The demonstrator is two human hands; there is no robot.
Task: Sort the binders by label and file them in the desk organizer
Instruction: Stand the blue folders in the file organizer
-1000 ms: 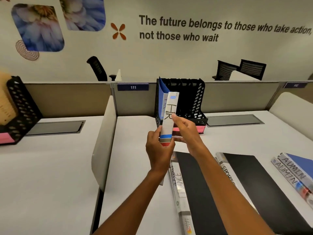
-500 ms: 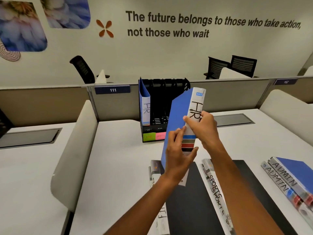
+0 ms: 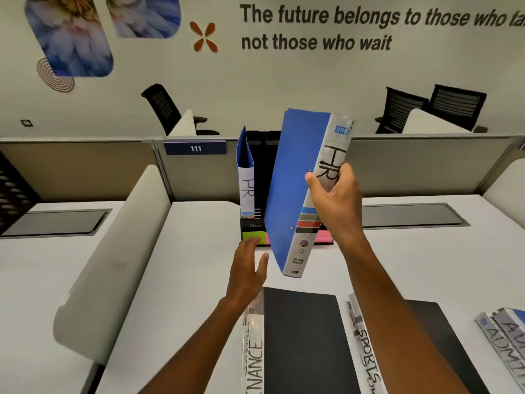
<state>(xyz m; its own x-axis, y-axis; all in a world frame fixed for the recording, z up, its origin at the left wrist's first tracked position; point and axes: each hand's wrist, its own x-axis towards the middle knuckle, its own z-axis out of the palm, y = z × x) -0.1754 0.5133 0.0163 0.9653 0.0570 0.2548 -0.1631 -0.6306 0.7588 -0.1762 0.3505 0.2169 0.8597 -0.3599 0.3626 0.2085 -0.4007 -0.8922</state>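
Binder: blue, tilted, labelled "HR"

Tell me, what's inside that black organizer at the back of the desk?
One blue binder marked HR stands in the leftmost slot of the organizer. The slot beside it looks empty. The rest is covered by the HR binder held up in the right hand.

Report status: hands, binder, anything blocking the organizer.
Right hand grips the blue HR binder by its spine, tilted, in the air. Left hand open, empty. One HR binder already in the desk organizer; nothing seen blocking.
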